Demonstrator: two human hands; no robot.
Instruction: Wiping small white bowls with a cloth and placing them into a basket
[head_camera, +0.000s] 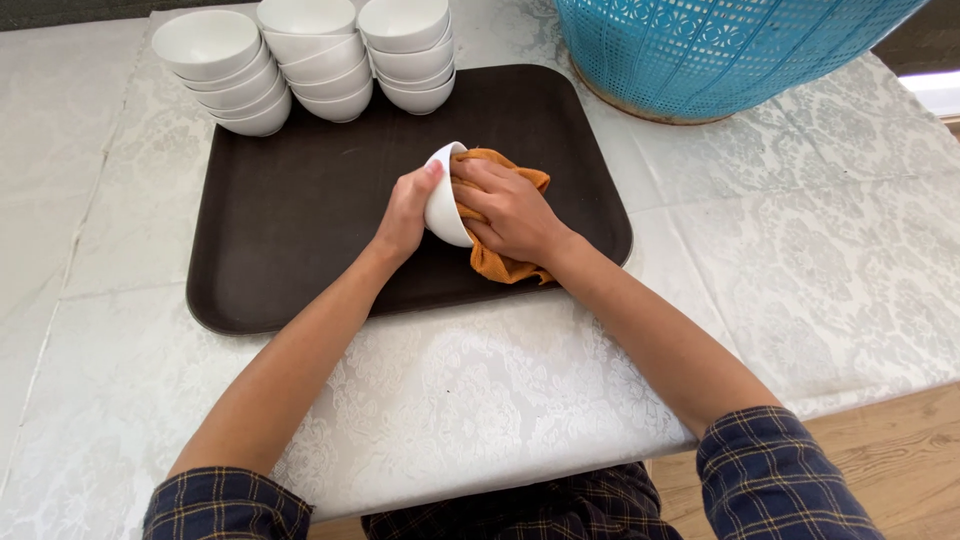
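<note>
One bowl (443, 205) between fingers (425, 180), cloth (500, 262) inside

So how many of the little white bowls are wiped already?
Three stacks of small white bowls stand at the back of the dark brown tray; whether those are already wiped cannot be told. In hand: the left hand holds one white bowl on its side, while the right hand presses an orange cloth into it. No other loose bowls show beside the blue lattice basket.
</note>
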